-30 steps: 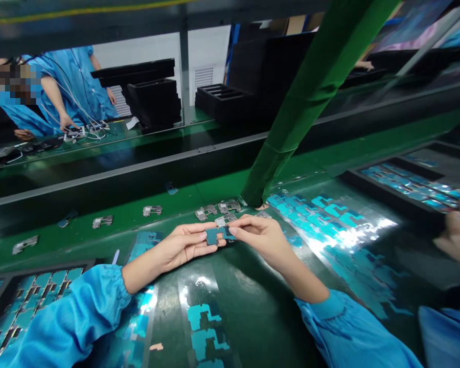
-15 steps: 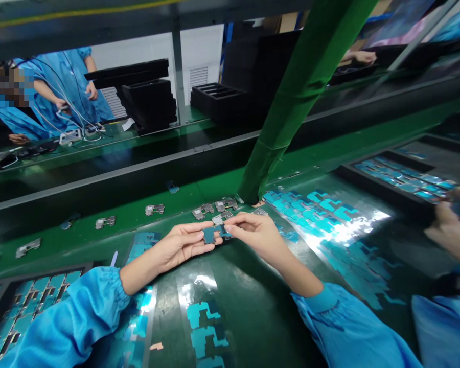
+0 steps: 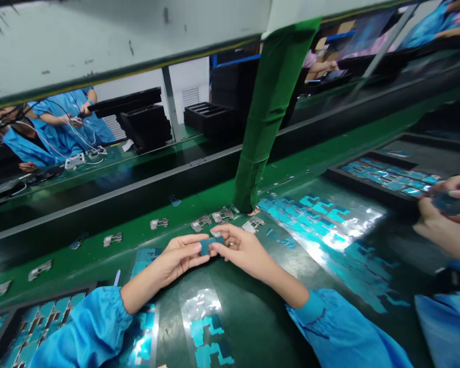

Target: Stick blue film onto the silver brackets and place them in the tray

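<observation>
Gripping blue piece point(image 3: 205, 247) with left hand point(image 3: 177, 259) and right hand point(image 3: 244, 253) (pinching opposite ends) | holding over green table point(image 3: 253, 312)

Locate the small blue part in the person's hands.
In the head view, the blue part sits below and slightly left of centre, between the left hand and right hand, in front of the green post.

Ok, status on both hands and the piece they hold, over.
Left hand, right hand: both gripping one blue-faced circuit board. Board held above green worktop. Silvery boards just beyond, not blocking the grip.
</observation>
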A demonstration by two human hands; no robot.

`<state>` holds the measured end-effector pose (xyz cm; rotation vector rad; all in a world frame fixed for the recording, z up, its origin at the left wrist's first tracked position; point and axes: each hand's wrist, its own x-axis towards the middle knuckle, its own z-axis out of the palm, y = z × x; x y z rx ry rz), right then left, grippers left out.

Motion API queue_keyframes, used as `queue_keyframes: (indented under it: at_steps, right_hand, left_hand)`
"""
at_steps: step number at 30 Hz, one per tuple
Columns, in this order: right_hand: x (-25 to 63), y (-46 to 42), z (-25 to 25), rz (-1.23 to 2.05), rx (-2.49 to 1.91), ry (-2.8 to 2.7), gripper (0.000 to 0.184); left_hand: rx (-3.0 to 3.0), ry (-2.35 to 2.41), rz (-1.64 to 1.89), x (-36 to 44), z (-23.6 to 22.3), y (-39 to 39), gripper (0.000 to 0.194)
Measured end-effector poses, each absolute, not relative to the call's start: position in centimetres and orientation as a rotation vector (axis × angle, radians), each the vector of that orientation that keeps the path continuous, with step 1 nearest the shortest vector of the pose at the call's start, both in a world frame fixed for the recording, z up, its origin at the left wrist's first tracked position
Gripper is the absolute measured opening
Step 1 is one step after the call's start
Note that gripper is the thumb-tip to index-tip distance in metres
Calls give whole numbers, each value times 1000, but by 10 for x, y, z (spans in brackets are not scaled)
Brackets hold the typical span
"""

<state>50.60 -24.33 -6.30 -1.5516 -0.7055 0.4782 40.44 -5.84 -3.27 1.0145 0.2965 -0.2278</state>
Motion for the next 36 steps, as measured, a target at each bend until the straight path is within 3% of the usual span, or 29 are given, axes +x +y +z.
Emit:
queue_keyframes:
  at_steps: [6,10,15,25,31,36]
  right_hand:
    - [496,-235,-70,443,-1545,-750,32]
    - [496,-233,-71,497,-1488,-673,39]
    - [502,-233,-67,458,-1463,-576,50]
    - [511,-237,-68,301,-1589,-537,38]
    - [505,-232,-72,489,-1575,-653,39]
    - [505,-230,-73,439,-1610,-646,39]
  left_hand:
    - [1579,337,-128,407,-45,-59,46]
    - [1849,301,-50,407,-44,-58,41]
    - [1842,379,24,413,-46,-45,47]
    - [1680,427,-3,421,-49,-34,61]
    - [1580,381,-133,413,-29,-49,60]
    - [1529,481,-80,400,-26,-57,59]
